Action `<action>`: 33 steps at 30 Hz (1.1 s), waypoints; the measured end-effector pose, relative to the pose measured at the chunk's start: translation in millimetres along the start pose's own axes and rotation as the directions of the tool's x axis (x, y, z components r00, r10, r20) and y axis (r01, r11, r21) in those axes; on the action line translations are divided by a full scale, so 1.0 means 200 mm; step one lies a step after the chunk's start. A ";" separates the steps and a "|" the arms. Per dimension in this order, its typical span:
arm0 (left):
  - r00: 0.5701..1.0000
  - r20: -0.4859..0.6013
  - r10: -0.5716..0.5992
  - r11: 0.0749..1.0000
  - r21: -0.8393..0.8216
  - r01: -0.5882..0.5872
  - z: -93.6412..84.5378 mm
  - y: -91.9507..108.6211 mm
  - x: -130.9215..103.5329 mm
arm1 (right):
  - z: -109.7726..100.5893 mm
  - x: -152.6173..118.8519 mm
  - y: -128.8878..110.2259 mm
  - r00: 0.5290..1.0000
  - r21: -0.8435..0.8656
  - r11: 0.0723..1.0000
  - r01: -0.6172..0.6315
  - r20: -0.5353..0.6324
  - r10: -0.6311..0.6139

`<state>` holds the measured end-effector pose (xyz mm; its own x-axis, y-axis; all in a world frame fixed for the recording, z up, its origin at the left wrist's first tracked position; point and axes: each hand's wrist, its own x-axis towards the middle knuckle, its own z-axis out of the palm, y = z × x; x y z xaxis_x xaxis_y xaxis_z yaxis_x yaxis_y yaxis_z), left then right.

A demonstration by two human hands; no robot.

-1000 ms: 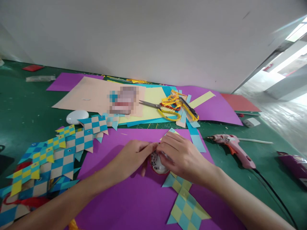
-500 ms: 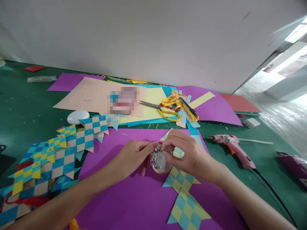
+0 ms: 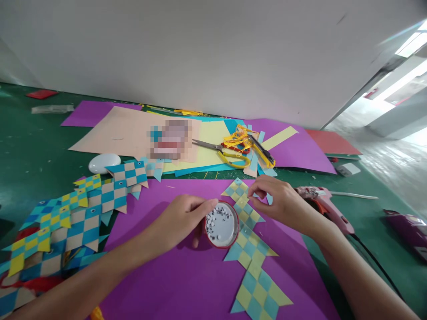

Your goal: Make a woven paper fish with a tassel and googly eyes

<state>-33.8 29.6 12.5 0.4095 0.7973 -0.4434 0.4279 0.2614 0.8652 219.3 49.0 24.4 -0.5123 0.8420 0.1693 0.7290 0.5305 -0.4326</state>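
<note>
A small round red-rimmed lid (image 3: 222,225) filled with several googly eyes rests on a purple paper sheet (image 3: 187,275). My left hand (image 3: 182,220) grips its left rim with thumb and fingers. A woven yellow-and-blue paper fish (image 3: 251,254) lies just right of the lid and runs toward me. My right hand (image 3: 282,202) hovers over the fish's far end with thumb and forefinger pinched together. Anything between those fingertips is too small to make out.
Several finished woven fish (image 3: 70,213) are piled at the left beside a white oval object (image 3: 104,162). Scissors (image 3: 220,151), a yellow utility knife (image 3: 265,155) and paper sheets lie beyond. A pink glue gun (image 3: 325,204) with its cord lies at the right on the green mat (image 3: 33,142).
My right hand has lifted off the lid and moved right and away, fingers pinched, uncovering the googly eyes. My left hand has kept its hold on the rim.
</note>
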 end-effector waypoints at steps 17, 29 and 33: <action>1.000 -0.003 0.013 1.000 0.003 -0.013 0.00 0.00 -0.01 | 0.08 0.01 -0.02 0.988 -0.134 0.980 0.149 0.061 -0.141; 1.000 -0.002 -0.003 1.000 0.003 0.003 0.00 -0.02 0.00 | 0.03 -0.07 -0.02 0.983 -0.094 0.979 0.182 0.021 -0.181; 1.000 -0.009 -0.012 1.000 0.020 0.012 0.00 -0.01 0.00 | 0.04 -0.08 -0.01 0.983 -0.109 0.977 0.185 0.030 -0.183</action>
<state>-34.8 29.3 11.6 0.3972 0.7992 -0.4512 0.4491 0.2596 0.8550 221.1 33.9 16.0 -0.6506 0.7271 0.2190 0.6665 0.6850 -0.2941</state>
